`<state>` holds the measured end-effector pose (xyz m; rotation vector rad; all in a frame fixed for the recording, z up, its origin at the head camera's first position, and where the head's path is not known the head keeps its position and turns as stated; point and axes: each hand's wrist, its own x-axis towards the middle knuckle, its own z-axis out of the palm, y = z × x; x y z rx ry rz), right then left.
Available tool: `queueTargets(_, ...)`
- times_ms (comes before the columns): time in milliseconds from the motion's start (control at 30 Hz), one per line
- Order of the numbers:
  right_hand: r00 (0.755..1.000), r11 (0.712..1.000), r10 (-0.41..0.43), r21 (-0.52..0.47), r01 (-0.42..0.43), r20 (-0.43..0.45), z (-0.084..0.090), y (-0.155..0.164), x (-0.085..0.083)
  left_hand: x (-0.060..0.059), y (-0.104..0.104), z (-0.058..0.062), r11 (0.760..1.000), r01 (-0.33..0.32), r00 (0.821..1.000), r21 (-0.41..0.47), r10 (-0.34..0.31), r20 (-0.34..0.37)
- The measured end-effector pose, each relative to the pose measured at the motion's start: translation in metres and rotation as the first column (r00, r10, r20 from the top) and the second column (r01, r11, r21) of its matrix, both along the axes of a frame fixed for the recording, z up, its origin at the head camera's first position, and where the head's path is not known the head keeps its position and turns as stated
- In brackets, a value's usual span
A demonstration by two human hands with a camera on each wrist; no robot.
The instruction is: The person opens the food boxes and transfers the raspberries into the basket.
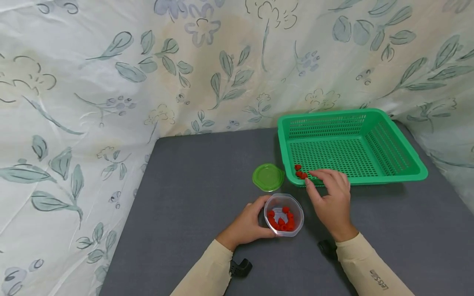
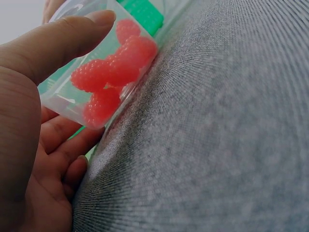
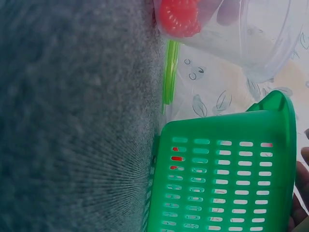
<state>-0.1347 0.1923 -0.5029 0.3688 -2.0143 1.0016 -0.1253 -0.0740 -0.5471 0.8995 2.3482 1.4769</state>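
My left hand [image 1: 249, 224] grips a clear plastic tub [image 1: 283, 196] from its left side, thumb near the front and fingers round the back. Several red raspberries [image 2: 120, 65] lie in the bottom of the tub. My right hand [image 1: 335, 201] reaches over the near rim of a green slotted basket [image 1: 389, 179], with its thumb and index finger apart. A few more raspberries [image 1: 298, 167] sit in the basket's near left corner, right beside those fingertips. Through the slots in the right wrist view, red raspberries [image 3: 177, 158] show low in the basket.
A round green lid [image 1: 268, 177] lies on the dark grey table [image 1: 192, 197], between the tub and the basket's left side. Behind the table hangs a flower-patterned cloth [image 1: 222, 82]. A black band [image 1: 240, 268] is on the left wrist.
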Motion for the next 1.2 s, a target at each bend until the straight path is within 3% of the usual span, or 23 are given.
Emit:
queueTargets(400, 1.0, 1.0, 0.02, -0.011, -0.02, -0.004, 0.001, 0.0, 0.001, -0.001, 0.0, -0.001, 1.0, 0.007, 1.0, 0.023, -0.007, 0.013)
queueTargets(667, 0.999, 0.999, 0.044, -0.017, -0.044, -0.007, 0.001, 0.0, 0.002, 0.0, 0.0, -0.001, 1.0, -0.015, 1.0, -0.007, 0.015, -0.002)
queueTargets(1200, 0.972, 0.974, 0.225, 0.053, -0.221, -0.066, 0.0, -0.011, 0.005, -0.001, 0.0, -0.003, 1.0, -0.004, 1.0, -0.007, 0.003, -0.011)
